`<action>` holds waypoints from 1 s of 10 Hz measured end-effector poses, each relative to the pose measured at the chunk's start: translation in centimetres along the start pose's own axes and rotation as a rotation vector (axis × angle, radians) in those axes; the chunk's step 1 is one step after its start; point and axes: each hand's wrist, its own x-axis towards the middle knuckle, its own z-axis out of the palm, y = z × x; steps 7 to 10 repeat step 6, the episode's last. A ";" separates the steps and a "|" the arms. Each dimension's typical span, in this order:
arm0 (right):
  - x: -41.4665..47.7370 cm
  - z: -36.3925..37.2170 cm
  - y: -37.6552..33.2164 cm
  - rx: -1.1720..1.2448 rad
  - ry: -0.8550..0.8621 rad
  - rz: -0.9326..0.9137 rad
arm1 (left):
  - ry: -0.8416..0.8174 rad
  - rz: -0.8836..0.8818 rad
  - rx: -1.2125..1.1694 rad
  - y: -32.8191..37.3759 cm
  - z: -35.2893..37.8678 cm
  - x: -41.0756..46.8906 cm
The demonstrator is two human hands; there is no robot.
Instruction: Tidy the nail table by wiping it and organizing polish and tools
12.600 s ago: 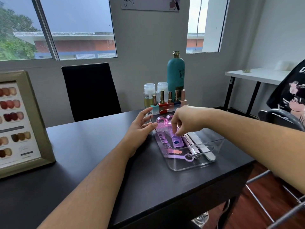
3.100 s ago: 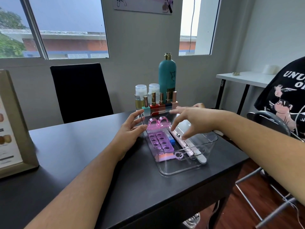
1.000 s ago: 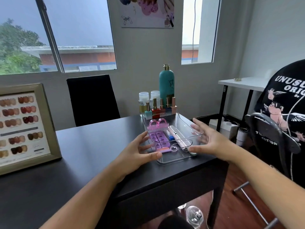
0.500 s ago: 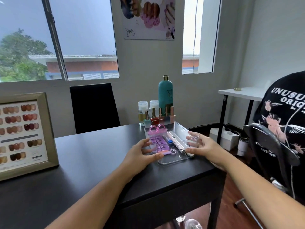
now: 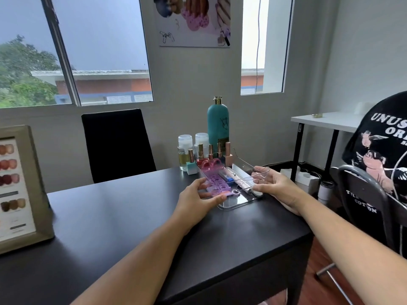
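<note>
Two hands bracket the tray (image 5: 237, 202), centre-right of frame. Left hand (image 5: 198, 199) and right hand (image 5: 273, 188) press nearly straight fingers on its side walls, pinching nothing. Tools lie inside; polish (image 5: 209, 153) stands just behind. Judgement: slide with even pressure, base flat, clear of polish. Table (image 5: 132, 216) edge lies just right of tray; open room at left, toward chart (image 5: 22, 183).

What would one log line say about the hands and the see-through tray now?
left hand: touches left side of clear plastic tray | right hand: touches its right side | tray: on black table, tools inside
</note>
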 end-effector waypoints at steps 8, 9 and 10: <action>-1.0 0.4 -0.3 0.031 0.095 -0.057 | 0.018 -0.008 0.009 -0.1 -0.6 -0.7; -1.0 0.4 -0.3 0.031 0.095 -0.057 | 0.018 -0.008 0.009 -0.1 -0.6 -0.7; -1.0 0.4 -0.3 0.031 0.095 -0.057 | 0.018 -0.008 0.009 -0.1 -0.6 -0.7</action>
